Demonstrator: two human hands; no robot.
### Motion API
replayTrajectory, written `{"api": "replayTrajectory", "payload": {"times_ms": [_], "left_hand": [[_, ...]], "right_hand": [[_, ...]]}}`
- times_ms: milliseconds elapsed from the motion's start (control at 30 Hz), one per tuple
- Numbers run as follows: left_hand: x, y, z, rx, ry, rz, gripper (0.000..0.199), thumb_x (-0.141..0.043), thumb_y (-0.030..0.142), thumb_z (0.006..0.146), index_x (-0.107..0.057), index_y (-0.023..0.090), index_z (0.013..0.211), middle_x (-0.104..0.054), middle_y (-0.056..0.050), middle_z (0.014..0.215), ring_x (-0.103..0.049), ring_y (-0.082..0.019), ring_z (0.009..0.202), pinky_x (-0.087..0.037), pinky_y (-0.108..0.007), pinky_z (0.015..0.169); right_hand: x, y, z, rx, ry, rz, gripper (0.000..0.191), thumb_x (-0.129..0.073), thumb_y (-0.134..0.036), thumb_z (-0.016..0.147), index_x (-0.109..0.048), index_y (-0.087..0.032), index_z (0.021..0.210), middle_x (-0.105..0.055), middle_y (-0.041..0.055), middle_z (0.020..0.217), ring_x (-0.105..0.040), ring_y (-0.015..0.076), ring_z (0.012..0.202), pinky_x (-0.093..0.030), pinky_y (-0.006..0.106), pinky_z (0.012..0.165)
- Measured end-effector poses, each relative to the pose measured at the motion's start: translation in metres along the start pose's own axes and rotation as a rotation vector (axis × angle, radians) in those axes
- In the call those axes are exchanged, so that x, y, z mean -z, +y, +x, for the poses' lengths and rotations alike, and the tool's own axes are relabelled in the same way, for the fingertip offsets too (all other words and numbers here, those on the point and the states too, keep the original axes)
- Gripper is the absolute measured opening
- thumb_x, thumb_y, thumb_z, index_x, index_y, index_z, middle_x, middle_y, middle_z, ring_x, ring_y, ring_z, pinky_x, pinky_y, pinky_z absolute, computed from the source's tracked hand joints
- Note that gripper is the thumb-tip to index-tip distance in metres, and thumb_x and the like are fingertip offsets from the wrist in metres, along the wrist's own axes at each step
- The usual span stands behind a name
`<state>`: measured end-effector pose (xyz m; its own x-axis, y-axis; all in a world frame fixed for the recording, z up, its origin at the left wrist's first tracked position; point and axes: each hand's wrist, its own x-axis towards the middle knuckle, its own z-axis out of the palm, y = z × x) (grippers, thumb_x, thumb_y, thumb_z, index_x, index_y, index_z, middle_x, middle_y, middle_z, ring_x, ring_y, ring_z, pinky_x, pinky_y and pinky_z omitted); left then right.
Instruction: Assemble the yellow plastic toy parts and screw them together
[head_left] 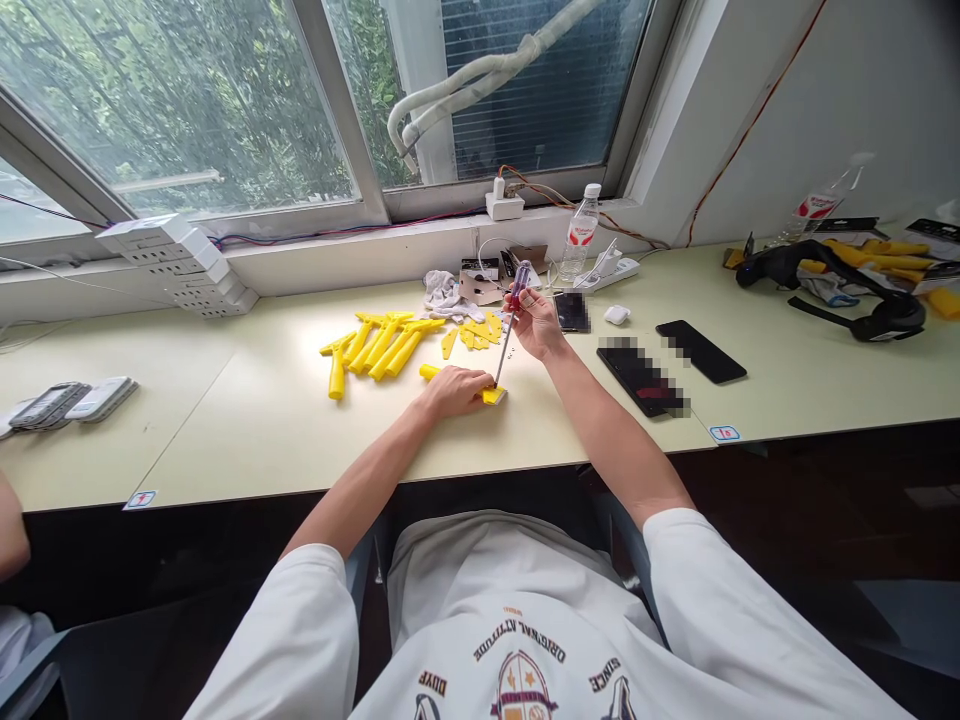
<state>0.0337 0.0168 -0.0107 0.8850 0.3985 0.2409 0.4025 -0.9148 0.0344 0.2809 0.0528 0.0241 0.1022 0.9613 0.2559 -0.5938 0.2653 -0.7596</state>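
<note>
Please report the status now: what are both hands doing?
Left hand holding yellow plastic piece down. Right hand holding screwdriver, tip at that piece. Other yellow pieces lie apart, to the left.

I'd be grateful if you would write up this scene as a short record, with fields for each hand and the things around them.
left hand: pressing on a yellow plastic part
right hand: holding a screwdriver with a clear purple handle, tip at the yellow plastic part
beside the hands: more yellow plastic parts, a crumpled white cloth
further right: two black smartphones, a white earbud case
surface: pale desk below a window
</note>
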Motion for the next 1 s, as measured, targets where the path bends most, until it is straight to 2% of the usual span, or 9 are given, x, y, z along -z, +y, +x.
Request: {"api": "replayTrajectory", "payload": {"times_ms": [233,400,533,633,767,867,933,1000], "left_hand": [[-0.002,0.001,0.000,-0.008,0.007,0.024,0.018,-0.062,0.035,0.096,-0.071,0.026,0.109,-0.081,-0.004,0.100,-0.076,-0.022,0.082,-0.038,-0.030,0.059],[-0.002,0.002,0.001,-0.012,0.007,0.026,0.017,-0.062,0.030,0.094,-0.071,0.026,0.108,-0.081,-0.004,0.099,-0.076,-0.022,0.081,-0.038,-0.031,0.060],[-0.003,0.001,0.001,-0.003,0.025,0.020,0.018,-0.063,0.031,0.094,-0.072,0.026,0.108,-0.081,-0.004,0.099,-0.076,-0.022,0.081,-0.038,-0.031,0.060],[-0.004,-0.002,0.000,0.031,0.033,0.013,0.019,-0.065,0.034,0.094,-0.074,0.025,0.109,-0.082,-0.005,0.098,-0.076,-0.023,0.082,-0.040,-0.030,0.062],[-0.004,-0.008,-0.001,0.073,0.031,-0.005,0.022,-0.066,0.040,0.097,-0.077,0.026,0.110,-0.083,-0.006,0.100,-0.077,-0.023,0.086,-0.045,-0.030,0.064],[-0.004,-0.010,-0.001,0.116,0.026,-0.005,0.023,-0.067,0.039,0.097,-0.078,0.025,0.113,-0.083,-0.006,0.103,-0.078,-0.024,0.089,-0.048,-0.031,0.067],[-0.003,-0.010,-0.001,0.152,0.024,0.004,0.022,-0.069,0.036,0.096,-0.077,0.025,0.114,-0.083,-0.006,0.105,-0.079,-0.025,0.091,-0.050,-0.031,0.069],[-0.002,-0.010,-0.001,0.193,0.024,0.013,0.023,-0.070,0.031,0.093,-0.077,0.026,0.115,-0.083,-0.005,0.107,-0.079,-0.026,0.094,-0.051,-0.032,0.071]], "right_hand": [[0.006,0.002,0.006,0.068,0.010,-0.002,0.047,-0.104,-0.045,0.070,-0.068,-0.026,0.095,-0.075,-0.0022,0.088,-0.068,0.0128,0.076,-0.058,0.023,0.063],[-0.002,0.004,0.006,0.118,0.071,-0.027,0.042,-0.101,-0.040,0.074,-0.065,-0.025,0.089,-0.072,-0.0029,0.083,-0.066,0.0107,0.072,-0.057,0.022,0.064],[-0.005,0.005,0.002,0.081,0.132,-0.085,0.038,-0.096,-0.040,0.080,-0.064,-0.025,0.093,-0.072,-0.0024,0.087,-0.068,0.0105,0.073,-0.054,0.020,0.060],[-0.004,0.008,0.004,0.048,0.237,-0.111,0.032,-0.089,-0.039,0.086,-0.063,-0.025,0.097,-0.073,-0.0021,0.089,-0.070,0.0106,0.074,-0.054,0.019,0.058],[0.010,0.008,0.015,0.061,0.470,-0.157,0.023,-0.079,-0.037,0.093,-0.061,-0.024,0.096,-0.073,-0.0010,0.085,-0.071,0.0114,0.071,-0.047,0.017,0.048],[0.033,0.002,0.023,0.060,0.567,-0.422,0.020,-0.072,-0.039,0.098,-0.062,-0.023,0.093,-0.072,0.0012,0.080,-0.071,0.0129,0.069,-0.042,0.018,0.044],[0.048,-0.003,0.024,0.016,0.566,-0.690,0.023,-0.070,-0.041,0.099,-0.066,-0.021,0.088,-0.071,0.0024,0.075,-0.072,0.0156,0.069,-0.044,0.020,0.047],[0.061,-0.008,0.022,-0.025,0.541,-0.863,0.025,-0.078,-0.039,0.092,-0.070,-0.019,0.080,-0.070,0.0034,0.067,-0.073,0.0201,0.072,-0.049,0.025,0.055]]}}
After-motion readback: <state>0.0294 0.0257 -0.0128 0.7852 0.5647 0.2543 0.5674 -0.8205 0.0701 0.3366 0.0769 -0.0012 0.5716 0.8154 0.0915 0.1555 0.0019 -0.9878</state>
